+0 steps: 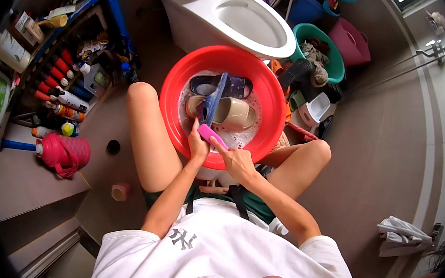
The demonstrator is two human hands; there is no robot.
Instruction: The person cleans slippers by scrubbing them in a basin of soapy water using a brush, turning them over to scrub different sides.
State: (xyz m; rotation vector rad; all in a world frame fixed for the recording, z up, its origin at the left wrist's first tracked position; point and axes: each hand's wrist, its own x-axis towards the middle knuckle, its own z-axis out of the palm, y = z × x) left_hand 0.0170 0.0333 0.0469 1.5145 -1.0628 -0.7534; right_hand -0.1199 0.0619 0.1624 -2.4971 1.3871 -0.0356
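Note:
A blue slipper (pixel 212 105) is held up on edge over the red basin (pixel 270 101) by my left hand (pixel 199 144), whose fingers close around its near end. My right hand (pixel 239 163) grips a pink scrubbing brush (pixel 211 136), its index finger stretched along the back. The brush lies against the slipper's near end; its bristles are hidden. Inside the basin, beige slippers (pixel 233 112) and a dark navy slipper (pixel 240 85) sit in foamy water.
A white toilet (pixel 253 21) stands just beyond the basin. Bottles crowd a shelf (pixel 112 15) at the left, near a pink-red jug (pixel 64 154). At the right are a teal tub (pixel 338 64), a pink bucket (pixel 350 41) and several loose shoes (pixel 298 100).

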